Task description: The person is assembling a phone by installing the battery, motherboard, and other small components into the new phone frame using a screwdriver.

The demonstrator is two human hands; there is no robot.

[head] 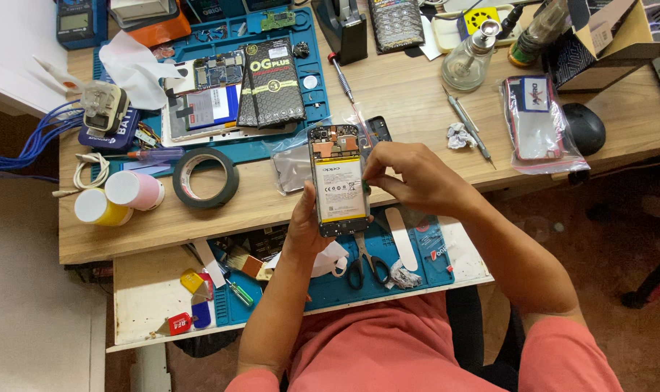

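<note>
Above the wooden worktop [417, 109], just right of a black tape roll [206, 177], the left hand [309, 221] wraps its fingers around an opened smartphone with a white battery [337, 181]. Right hand [410, 174] fingers pinch at the phone's right edge; black-handled scissors [366, 261] lie below.

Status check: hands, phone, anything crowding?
Left hand grips opened phone from below. Right hand pinches at battery's right edge. Scissors lie just beneath; nothing blocking.
</note>
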